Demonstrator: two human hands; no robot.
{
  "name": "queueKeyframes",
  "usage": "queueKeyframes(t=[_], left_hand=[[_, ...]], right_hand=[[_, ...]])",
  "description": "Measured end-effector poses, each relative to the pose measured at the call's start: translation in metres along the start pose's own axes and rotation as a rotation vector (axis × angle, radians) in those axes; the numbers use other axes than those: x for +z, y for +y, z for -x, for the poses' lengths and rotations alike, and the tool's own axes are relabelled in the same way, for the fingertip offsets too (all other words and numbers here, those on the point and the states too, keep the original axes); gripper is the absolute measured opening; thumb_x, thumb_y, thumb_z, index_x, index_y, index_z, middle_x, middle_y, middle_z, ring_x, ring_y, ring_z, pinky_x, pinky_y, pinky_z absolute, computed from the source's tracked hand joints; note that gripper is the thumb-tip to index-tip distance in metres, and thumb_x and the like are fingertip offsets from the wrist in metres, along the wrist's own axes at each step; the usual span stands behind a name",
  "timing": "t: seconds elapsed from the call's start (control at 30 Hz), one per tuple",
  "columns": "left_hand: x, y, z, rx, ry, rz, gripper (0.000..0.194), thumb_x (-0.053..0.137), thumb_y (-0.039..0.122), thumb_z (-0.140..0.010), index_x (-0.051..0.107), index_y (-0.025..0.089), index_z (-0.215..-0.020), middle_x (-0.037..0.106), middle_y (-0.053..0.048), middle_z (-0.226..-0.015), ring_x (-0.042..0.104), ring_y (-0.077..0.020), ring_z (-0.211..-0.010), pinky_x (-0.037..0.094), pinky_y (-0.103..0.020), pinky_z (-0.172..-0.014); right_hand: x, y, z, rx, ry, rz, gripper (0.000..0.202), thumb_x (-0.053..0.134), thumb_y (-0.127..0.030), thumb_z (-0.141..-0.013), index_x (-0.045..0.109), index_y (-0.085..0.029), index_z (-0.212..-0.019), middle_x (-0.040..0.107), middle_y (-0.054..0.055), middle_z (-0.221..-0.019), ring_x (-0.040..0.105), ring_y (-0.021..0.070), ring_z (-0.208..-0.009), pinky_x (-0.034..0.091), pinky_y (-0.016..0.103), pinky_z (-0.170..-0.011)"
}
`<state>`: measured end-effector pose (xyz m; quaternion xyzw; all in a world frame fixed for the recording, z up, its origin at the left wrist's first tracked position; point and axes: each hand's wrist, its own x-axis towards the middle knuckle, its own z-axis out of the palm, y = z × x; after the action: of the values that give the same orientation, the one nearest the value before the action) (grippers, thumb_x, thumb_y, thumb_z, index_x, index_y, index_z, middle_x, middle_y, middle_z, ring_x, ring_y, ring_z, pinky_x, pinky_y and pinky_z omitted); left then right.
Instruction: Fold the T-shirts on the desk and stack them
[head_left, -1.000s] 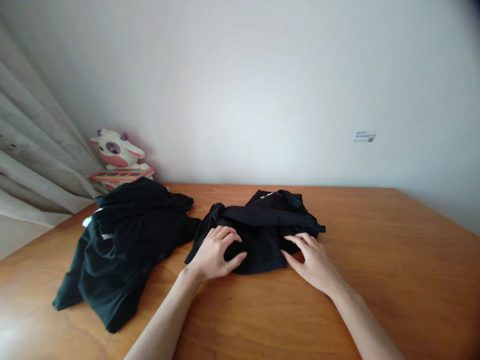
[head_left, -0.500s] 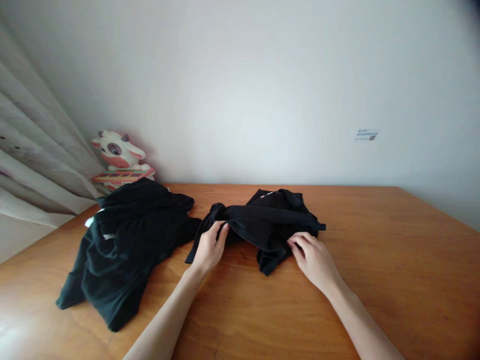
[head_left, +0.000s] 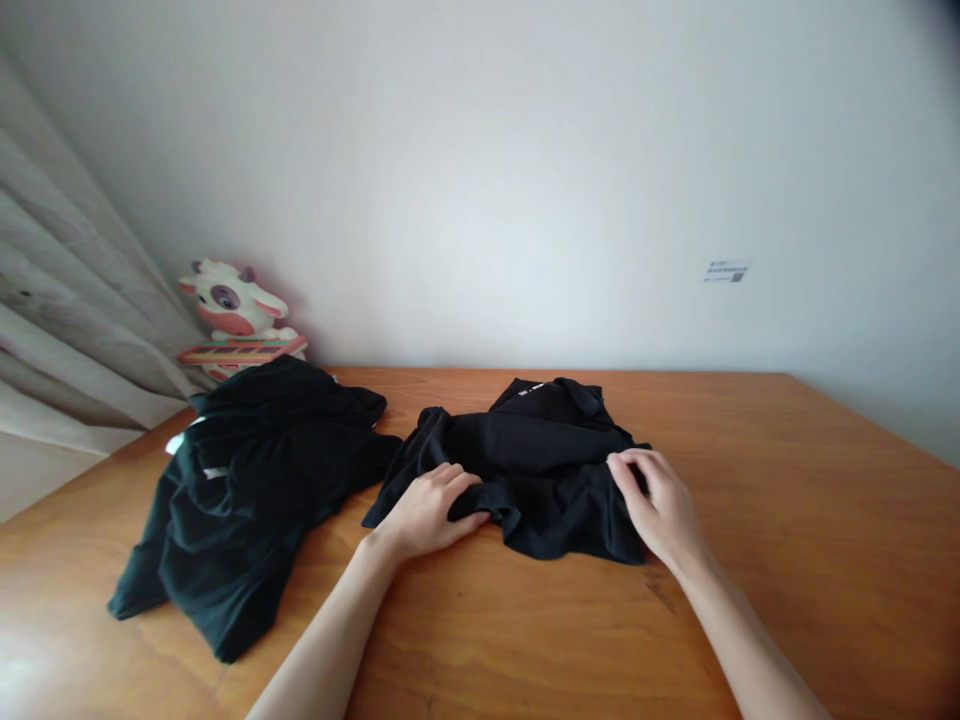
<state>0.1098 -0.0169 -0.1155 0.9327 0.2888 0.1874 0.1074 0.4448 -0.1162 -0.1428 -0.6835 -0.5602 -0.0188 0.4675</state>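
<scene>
A black garment point(head_left: 540, 450) lies rumpled on the wooden table in front of me; its exact kind is unclear. Small light print shows on its far part. My left hand point(head_left: 435, 508) is closed on the garment's near left edge, the thumb beneath and the fingers over the cloth. At the right side, my right hand point(head_left: 656, 495) pinches the fabric between thumb and fingers. Left of it lies a dark pile of clothing point(head_left: 255, 490), spread out with folds and a small white label, its right end touching or close to the garment.
A toy cow with a keyboard point(head_left: 236, 310) stands at the back left, beside a pale curtain point(head_left: 75, 280). Behind the wooden table point(head_left: 787, 520) rises a white wall point(head_left: 510, 180) bearing a small printed sticker point(head_left: 726, 271).
My left hand has moved down and right along the cloth, while my right hand has shifted right and slightly up. The garment's near part is now spread wider and flatter toward me.
</scene>
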Motion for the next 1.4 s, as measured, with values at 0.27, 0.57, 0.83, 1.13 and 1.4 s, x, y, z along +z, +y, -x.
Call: queueKeyframes(t=[0.27, 0.57, 0.83, 1.13, 1.4], left_hand=[[-0.011, 0.0, 0.001, 0.013, -0.052, -0.001, 0.062, 0.062, 0.013, -0.065, 0.061, 0.022, -0.127, 0.064, -0.008, -0.128, 0.06, -0.0272, -0.113, 0.047, -0.042, -0.104], [-0.027, -0.019, 0.027, -0.162, 0.176, -0.277, 0.076, 0.051, -0.001, -0.061, 0.061, 0.023, -0.132, 0.058, -0.01, -0.14, 0.052, -0.0318, -0.128, 0.045, -0.049, -0.107], [-0.061, -0.032, 0.062, -0.1, 0.268, -0.176, 0.054, 0.045, 0.004, -0.079, 0.069, 0.027, -0.122, 0.075, -0.002, -0.109, 0.07, -0.019, -0.1, 0.056, -0.029, -0.091], [-0.076, -0.036, 0.105, -0.041, -0.01, -0.228, 0.057, 0.045, -0.003, -0.074, 0.073, 0.027, -0.114, 0.074, -0.004, -0.113, 0.069, -0.0195, -0.105, 0.056, -0.031, -0.095], [-0.086, -0.024, 0.125, -0.059, 0.26, -0.251, 0.038, 0.049, 0.012, -0.09, 0.071, 0.026, -0.118, 0.069, -0.007, -0.12, 0.065, -0.0219, -0.112, 0.055, -0.036, -0.101]], right_hand=[[0.011, 0.015, 0.009, -0.053, -0.197, 0.075, 0.061, 0.06, -0.067, -0.085, 0.055, -0.025, -0.128, 0.061, 0.014, -0.128, 0.058, 0.0322, -0.123, 0.046, 0.049, -0.106], [-0.016, 0.027, 0.015, 0.395, 0.037, 0.335, 0.083, 0.052, -0.082, -0.076, 0.061, -0.015, -0.124, 0.07, 0.021, -0.109, 0.067, 0.0418, -0.102, 0.053, 0.053, -0.085], [-0.068, 0.035, 0.004, 0.546, -0.116, -0.294, 0.06, 0.061, -0.068, -0.073, 0.066, -0.026, -0.116, 0.072, 0.012, -0.127, 0.065, 0.0309, -0.122, 0.05, 0.042, -0.105], [-0.111, 0.031, 0.047, 0.499, -0.547, -0.256, 0.069, 0.083, -0.059, -0.058, 0.072, -0.026, -0.117, 0.071, 0.013, -0.131, 0.063, 0.0367, -0.125, 0.05, 0.047, -0.107], [-0.138, 0.065, 0.039, 0.461, -0.366, -0.234, 0.051, 0.071, -0.065, -0.068, 0.077, -0.03, -0.105, 0.074, 0.01, -0.124, 0.066, 0.0365, -0.122, 0.051, 0.05, -0.105]])
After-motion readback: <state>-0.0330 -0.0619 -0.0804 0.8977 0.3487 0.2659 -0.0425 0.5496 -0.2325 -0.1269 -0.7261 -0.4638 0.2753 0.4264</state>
